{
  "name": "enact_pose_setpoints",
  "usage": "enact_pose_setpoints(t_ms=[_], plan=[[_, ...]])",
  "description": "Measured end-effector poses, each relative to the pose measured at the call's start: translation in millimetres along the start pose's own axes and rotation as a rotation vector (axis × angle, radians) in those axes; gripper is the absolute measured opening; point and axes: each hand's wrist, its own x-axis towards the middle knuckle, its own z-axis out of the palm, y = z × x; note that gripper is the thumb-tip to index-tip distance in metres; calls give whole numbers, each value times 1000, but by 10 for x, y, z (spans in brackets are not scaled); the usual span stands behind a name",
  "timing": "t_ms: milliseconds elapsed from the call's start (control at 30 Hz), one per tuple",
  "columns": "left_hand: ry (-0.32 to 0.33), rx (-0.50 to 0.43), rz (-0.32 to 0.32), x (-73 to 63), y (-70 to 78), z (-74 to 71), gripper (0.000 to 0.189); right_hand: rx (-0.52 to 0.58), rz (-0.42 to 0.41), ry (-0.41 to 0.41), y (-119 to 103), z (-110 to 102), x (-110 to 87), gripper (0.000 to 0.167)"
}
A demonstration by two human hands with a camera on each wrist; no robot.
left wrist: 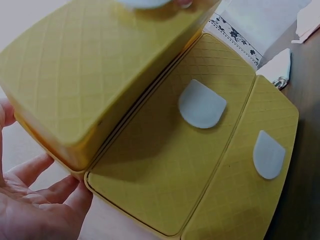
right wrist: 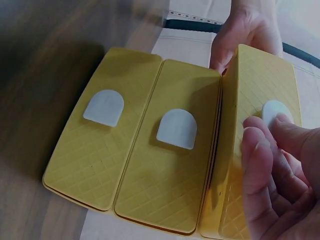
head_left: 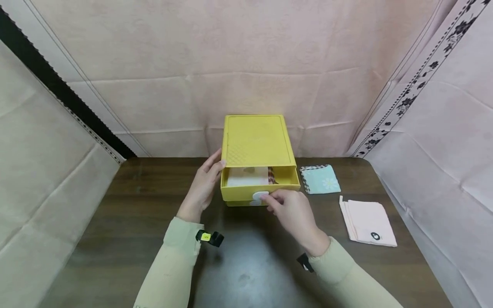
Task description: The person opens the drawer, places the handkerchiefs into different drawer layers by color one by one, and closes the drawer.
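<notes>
A yellow drawer box (head_left: 255, 139) stands at the back of the table, its top drawer (head_left: 236, 192) pulled partway out. Inside that drawer show a white folded cloth (head_left: 246, 177) and a plaid edge beside it. My right hand (head_left: 294, 211) pinches the white tab handle (right wrist: 274, 111) of this drawer between thumb and fingers. Against the box's left side rests my left hand (head_left: 201, 188), fingers extended along the wall and thumb near the front top corner. Two lower drawers, the middle one (left wrist: 165, 165) and the bottom one (left wrist: 240, 200), are closed, each with a white tab.
To the right of the box lies a light blue folded cloth (head_left: 321, 179) with a checked edge. Nearer on that side is a white folded cloth (head_left: 369, 222) with a small dark mark. The brown table (head_left: 115, 239) meets hanging pale fabric (head_left: 254, 55) at the back and sides.
</notes>
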Motion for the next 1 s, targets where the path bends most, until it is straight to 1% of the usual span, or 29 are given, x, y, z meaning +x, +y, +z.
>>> enact_pose_setpoints(t_ms=[233, 333, 400, 500, 567, 700, 767, 900, 1000], plan=[[-20, 5, -27, 8, -23, 57, 53, -19, -53, 44, 124, 41, 286, 27], [-26, -6, -17, 23, -35, 87, 53, -7, -41, 59, 194, 50, 409, 30], [-25, -4, -22, 27, -45, 102, 53, -2, -23, 60, 227, 52, 454, 32], [-18, 6, -36, 16, -64, 106, 52, 13, 3, 46, 244, 59, 460, 32], [-7, 26, -32, -1, -71, 100, 51, 22, 4, 44, 245, 75, 449, 32], [20, 71, 18, -30, -57, 80, 52, 61, -16, 80, 247, 132, 435, 32], [40, 93, 32, -43, -41, 73, 53, 80, -14, 86, 265, 176, 420, 34], [80, 145, 40, -64, -14, 67, 57, 105, 34, 32, 345, 275, 374, 44], [89, 183, 58, -46, -1, 64, 61, 146, 107, -42, 403, 346, 356, 52]])
